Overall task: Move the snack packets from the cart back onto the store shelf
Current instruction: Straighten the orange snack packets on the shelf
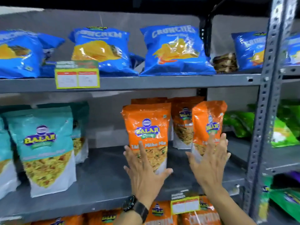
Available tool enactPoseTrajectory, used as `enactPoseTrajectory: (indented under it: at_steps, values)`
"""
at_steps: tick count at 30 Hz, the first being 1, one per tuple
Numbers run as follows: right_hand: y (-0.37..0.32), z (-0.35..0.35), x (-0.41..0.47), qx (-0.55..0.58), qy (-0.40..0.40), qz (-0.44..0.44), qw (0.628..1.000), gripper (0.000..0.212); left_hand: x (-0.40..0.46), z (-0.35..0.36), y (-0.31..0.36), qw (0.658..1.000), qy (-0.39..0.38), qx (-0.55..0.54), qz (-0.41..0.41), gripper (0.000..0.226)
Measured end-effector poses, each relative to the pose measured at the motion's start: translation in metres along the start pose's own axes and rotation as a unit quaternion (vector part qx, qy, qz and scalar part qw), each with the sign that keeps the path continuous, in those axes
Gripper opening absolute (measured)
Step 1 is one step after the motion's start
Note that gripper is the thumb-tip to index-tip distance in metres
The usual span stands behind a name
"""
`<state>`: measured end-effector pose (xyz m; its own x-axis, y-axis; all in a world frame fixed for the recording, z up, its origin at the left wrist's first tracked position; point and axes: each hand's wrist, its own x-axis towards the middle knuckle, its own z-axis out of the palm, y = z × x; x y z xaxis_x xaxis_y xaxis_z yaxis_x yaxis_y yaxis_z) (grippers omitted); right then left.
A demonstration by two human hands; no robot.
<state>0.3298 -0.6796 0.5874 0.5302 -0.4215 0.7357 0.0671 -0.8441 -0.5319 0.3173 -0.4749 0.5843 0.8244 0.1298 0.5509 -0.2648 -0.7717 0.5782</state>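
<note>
On the middle shelf [103,176], left of the grey upright post [266,101], the left hand [144,174] presses flat and open against an upright orange packet [146,127]. The right hand [211,161], fingers spread and gripping nothing, steadies a second orange packet [208,122] standing nearer the post, long axis vertical.

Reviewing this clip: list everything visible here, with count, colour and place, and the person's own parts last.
Crunchem packets: at least five, blue, top shelf.
Brown packet: one, top shelf, between blue packets.
Price tag: one, yellow-green, top shelf edge.
Teal Balaji pouches: at least three, middle shelf, left.
Orange Balaji pouches: at least four, middle shelf, centre.
Green packets: several, right side.
Lower orange packets: several, bottom shelf.
Lower price tag: one, yellow, middle shelf edge.
Rack upright: grey, right.
Wristwatch: black, left wrist.
Left hand: open, against front orange pouch.
Right hand: open, against right orange pouch.
</note>
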Motion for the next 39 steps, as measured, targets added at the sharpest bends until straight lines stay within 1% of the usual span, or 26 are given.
enactPoseTrajectory:
  at_steps: [2,5,6,8,13,16,19,21,24,30,37,39]
  values:
    - [0.029,-0.004,0.015,0.034,-0.047,0.01,0.998,0.124,0.003,0.016,0.007,1.0,0.013,0.008,-0.026,0.152]
    - [0.056,-0.011,0.036,0.108,-0.124,0.011,0.986,0.14,0.01,0.031,0.01,0.999,0.039,0.016,-0.021,0.155]
    - [0.06,-0.012,0.041,0.13,-0.146,0.004,0.981,0.141,0.011,0.034,0.011,0.999,0.042,0.019,-0.019,0.155]
    - [0.063,-0.01,0.046,0.15,-0.166,-0.017,0.974,0.136,0.014,0.041,0.015,0.998,0.046,0.026,-0.015,0.154]
    - [0.06,0.002,0.046,0.142,-0.129,-0.029,0.981,0.124,0.013,0.053,0.029,0.999,0.037,0.033,-0.015,0.151]
    - [0.059,0.005,0.044,0.121,-0.112,-0.02,0.986,0.123,0.011,0.058,0.038,0.998,0.045,0.041,-0.032,0.15]
    - [0.065,0.004,0.038,0.096,-0.134,-0.032,0.986,0.131,0.008,0.064,0.046,0.994,0.07,0.056,-0.054,0.149]
    - [0.07,0.006,0.035,0.108,-0.152,-0.041,0.982,0.135,0.007,0.068,0.047,0.994,0.064,0.071,-0.056,0.147]
    - [0.073,0.008,0.033,0.113,-0.157,-0.051,0.98,0.134,0.009,0.07,0.044,0.993,0.048,0.087,-0.06,0.142]
    - [0.069,0.008,0.026,0.093,-0.139,-0.039,0.985,0.129,0.004,0.069,0.039,0.994,0.05,0.083,-0.052,0.142]
    - [0.061,0.005,0.026,0.068,-0.153,-0.027,0.986,0.132,0.002,0.061,0.041,0.995,0.036,0.071,-0.059,0.143]
    - [0.059,0.0,0.028,0.062,-0.168,-0.018,0.984,0.133,0.001,0.057,0.042,0.996,0.018,0.064,-0.067,0.141]
